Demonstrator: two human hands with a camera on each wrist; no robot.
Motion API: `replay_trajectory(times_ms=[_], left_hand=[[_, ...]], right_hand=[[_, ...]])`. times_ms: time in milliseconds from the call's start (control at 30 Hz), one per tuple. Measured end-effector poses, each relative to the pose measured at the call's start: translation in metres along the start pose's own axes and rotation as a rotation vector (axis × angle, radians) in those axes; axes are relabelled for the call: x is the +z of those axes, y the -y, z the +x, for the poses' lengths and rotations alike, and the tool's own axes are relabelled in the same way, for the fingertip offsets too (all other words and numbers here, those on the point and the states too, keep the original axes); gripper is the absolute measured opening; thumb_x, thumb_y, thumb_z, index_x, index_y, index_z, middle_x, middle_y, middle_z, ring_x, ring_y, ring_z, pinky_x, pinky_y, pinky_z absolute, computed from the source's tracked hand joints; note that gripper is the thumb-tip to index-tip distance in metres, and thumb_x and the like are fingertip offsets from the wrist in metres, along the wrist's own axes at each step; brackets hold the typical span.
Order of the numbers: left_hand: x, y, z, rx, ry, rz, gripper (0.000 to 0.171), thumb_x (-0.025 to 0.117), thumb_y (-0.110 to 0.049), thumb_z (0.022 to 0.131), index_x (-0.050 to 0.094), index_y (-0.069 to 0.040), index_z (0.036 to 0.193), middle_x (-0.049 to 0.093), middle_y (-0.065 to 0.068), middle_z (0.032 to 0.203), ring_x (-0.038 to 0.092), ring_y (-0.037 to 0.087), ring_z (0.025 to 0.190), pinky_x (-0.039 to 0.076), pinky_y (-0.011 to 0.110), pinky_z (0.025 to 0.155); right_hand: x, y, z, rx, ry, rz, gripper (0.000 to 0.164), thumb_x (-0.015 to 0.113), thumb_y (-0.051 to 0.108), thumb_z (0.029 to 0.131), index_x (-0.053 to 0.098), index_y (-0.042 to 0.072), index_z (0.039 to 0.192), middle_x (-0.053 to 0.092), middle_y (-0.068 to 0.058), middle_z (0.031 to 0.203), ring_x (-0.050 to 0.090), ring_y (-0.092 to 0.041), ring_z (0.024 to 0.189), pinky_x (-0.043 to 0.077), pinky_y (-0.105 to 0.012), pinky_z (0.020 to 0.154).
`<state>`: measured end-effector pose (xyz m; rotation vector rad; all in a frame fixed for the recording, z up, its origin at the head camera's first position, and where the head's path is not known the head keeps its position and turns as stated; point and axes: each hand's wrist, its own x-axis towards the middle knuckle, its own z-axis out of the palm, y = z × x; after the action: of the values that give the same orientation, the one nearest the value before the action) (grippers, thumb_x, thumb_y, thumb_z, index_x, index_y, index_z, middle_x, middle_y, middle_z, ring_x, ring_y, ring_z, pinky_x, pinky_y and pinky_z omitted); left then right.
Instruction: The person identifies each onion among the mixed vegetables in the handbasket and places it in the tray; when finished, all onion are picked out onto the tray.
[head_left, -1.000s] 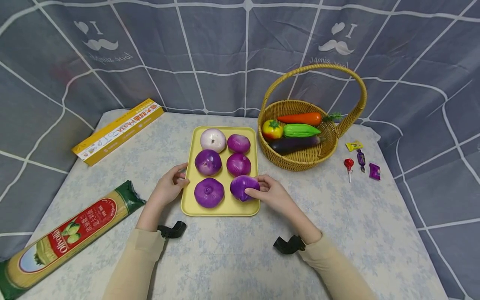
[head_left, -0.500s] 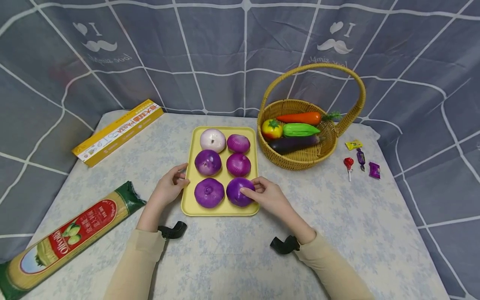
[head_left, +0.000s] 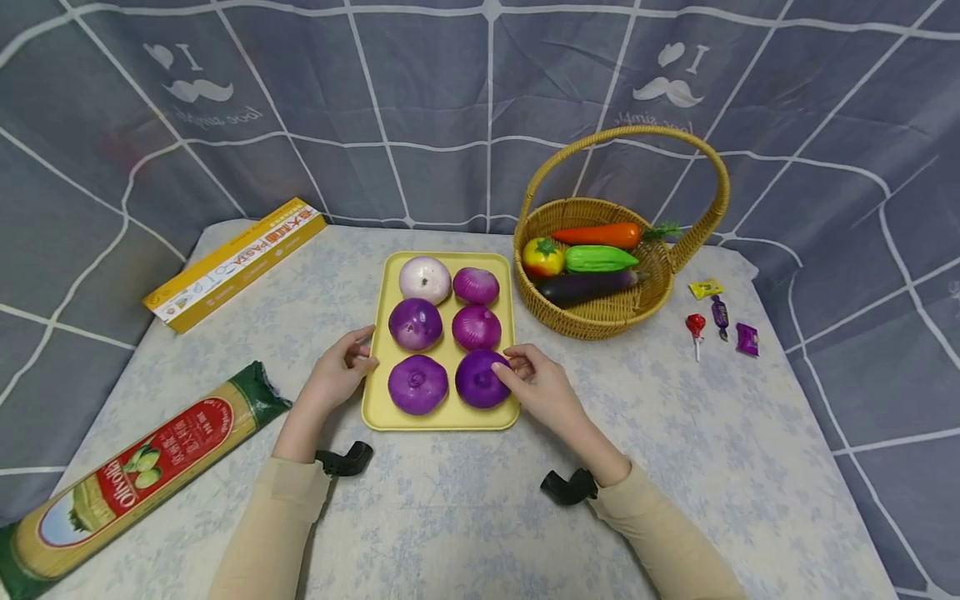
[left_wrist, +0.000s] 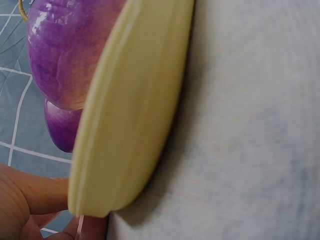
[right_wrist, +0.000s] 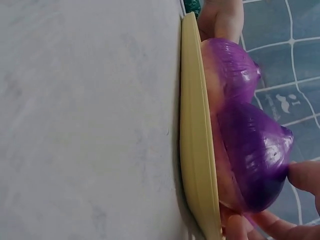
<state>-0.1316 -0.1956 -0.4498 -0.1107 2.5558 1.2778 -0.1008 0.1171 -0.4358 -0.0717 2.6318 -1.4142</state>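
Note:
A pale yellow tray (head_left: 382, 423) lies on the table and bears several onions in two columns. Most are purple, but the one at the far left is a white onion (head_left: 425, 281). My left hand (head_left: 335, 373) holds the tray's left edge; in the left wrist view its thumb (left_wrist: 47, 196) meets the rim. At the near right corner of the tray, my right hand (head_left: 542, 389) grips a purple onion (head_left: 480, 382) between thumb and fingers. The right wrist view shows that onion (right_wrist: 252, 155) tip outward, close beside the near left onion (right_wrist: 235, 70).
A wicker basket (head_left: 570, 325) with a tall handle stands behind right, holding toy vegetables. Several wrapped sweets (head_left: 720, 317) and a lollipop (head_left: 696, 325) lie right of it. On the left are a pasta box (head_left: 236, 265) and a spaghetti bag (head_left: 142, 479).
The right hand has turned the near right onion from its side to tip up and set it squarer in its corner. The left hand stays at the tray's edge.

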Motion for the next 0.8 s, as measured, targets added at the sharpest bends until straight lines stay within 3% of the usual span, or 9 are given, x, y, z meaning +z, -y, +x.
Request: replay_trajectory(times_ms=[800], left_hand=[[0.000, -0.003, -0.003, 0.020, 0.005, 0.034, 0.055, 0.054, -0.013, 0.100, 0.036, -0.007, 0.152, 0.056, 0.019, 0.117, 0.055, 0.028, 0.100, 0.043, 0.033, 0.079]], right_hand=[[-0.012, 0.001, -0.003, -0.037, -0.070, 0.000, 0.032, 0.063, 0.029, 0.096, 0.066, 0.005, 0.118, 0.068, -0.010, 0.114, 0.066, -0.023, 0.102, 0.054, -0.039, 0.087]])
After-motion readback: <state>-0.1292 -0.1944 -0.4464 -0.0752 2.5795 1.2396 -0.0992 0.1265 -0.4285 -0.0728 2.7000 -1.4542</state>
